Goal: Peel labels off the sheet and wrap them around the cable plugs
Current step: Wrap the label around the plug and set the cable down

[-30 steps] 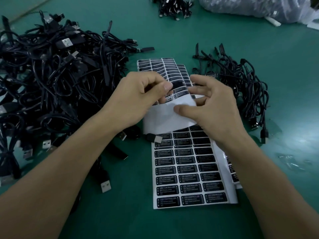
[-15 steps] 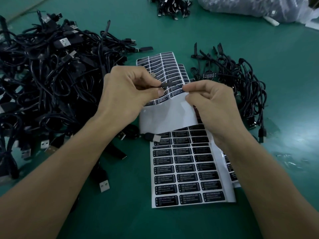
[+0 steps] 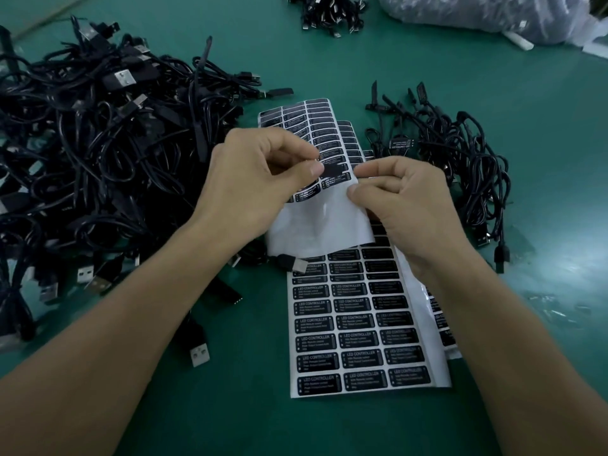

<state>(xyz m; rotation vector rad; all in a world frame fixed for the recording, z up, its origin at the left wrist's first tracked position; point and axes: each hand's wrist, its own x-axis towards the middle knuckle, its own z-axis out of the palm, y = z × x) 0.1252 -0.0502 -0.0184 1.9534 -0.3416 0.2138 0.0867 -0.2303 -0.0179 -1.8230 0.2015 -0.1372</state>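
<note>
The green bench (image 3: 411,70) carried a big heap (image 3: 92,153) of black cables on its left and a smaller tangle (image 3: 467,166) on its right. Between them, label sheets (image 3: 355,330) lay flat and overlapping. A loose plug (image 3: 199,353) lay just beside the heap. At the far edge sat a small cable bunch (image 3: 329,11) and, near it, a plastic bag (image 3: 477,18).

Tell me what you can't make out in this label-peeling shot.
Head view:
1. The label pinched by the left hand: the thumb covers its end, so whether it is fully off the held sheet is unclear.
2. The small print under "LED CONTROLLER": too small to read.
3. The bottom sheet: mostly covered by the flat sheet.
4. The plastic bag: cut by the top edge, contents blurred.
</note>
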